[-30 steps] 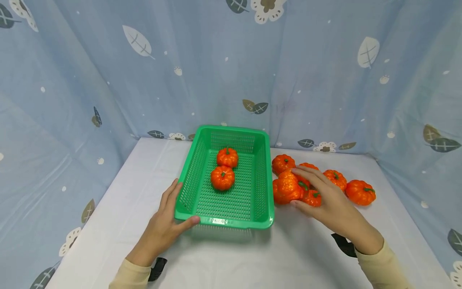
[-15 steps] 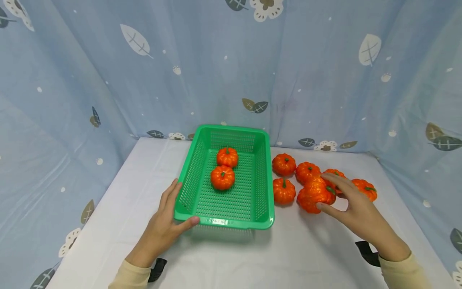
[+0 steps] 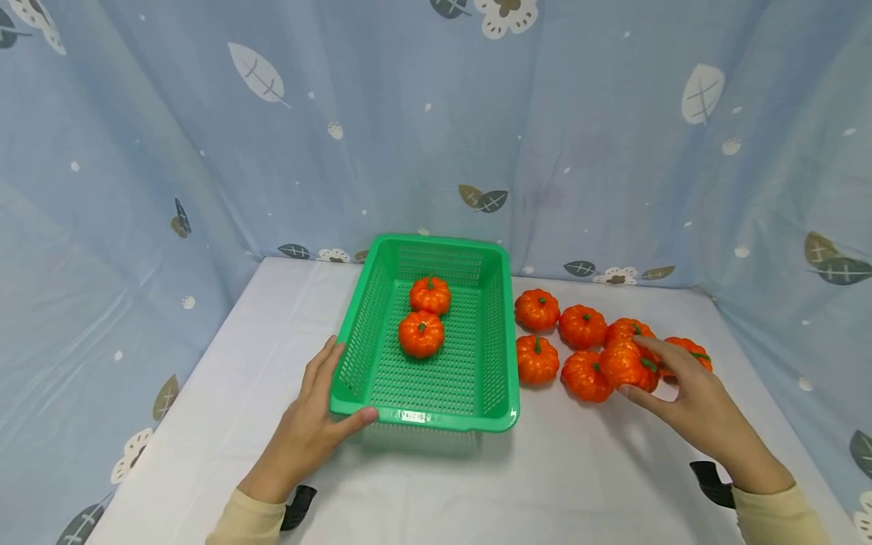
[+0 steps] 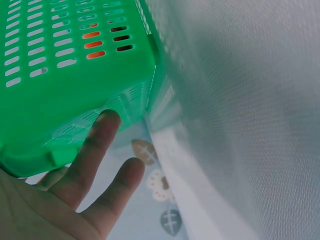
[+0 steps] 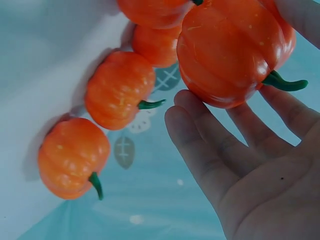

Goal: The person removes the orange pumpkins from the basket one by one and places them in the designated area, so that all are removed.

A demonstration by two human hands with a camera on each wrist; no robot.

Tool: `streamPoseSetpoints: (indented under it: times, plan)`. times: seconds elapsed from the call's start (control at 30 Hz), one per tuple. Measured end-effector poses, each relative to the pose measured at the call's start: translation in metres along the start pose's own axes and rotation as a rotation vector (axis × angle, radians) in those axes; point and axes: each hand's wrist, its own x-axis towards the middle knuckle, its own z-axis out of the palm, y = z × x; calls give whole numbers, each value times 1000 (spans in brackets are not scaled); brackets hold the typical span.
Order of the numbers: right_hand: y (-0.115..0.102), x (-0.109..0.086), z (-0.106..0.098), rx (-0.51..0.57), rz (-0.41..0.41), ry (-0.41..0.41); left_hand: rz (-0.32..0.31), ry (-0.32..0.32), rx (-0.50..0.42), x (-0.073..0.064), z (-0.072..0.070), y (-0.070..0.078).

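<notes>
My right hand pinches a small orange toy pumpkin between thumb and fingers, over the row at the right. In the right wrist view the held pumpkin tilts, its green stem pointing right. My left hand rests at the front left corner of a green plastic basket, thumb on the front rim and fingers along the left side. The left wrist view shows straight, spread fingers beside the basket's outer wall. Inside the basket stand two pumpkins, one pumpkin in front of the other.
Right of the basket, several pumpkins sit on the white table, among them a front pumpkin, a back pumpkin and one pumpkin beside the held one. A patterned blue curtain hangs behind the table.
My right hand has carried the held pumpkin to the right, away from the basket, uncovering pumpkins behind it. The left hand and basket stay put.
</notes>
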Motion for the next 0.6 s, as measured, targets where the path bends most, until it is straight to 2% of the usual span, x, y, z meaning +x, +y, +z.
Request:
streamPoseSetpoints:
  times: [0.6]
  plan:
    - [9,-11,-1,-65,79,-25,-3,0,1,2,1,0]
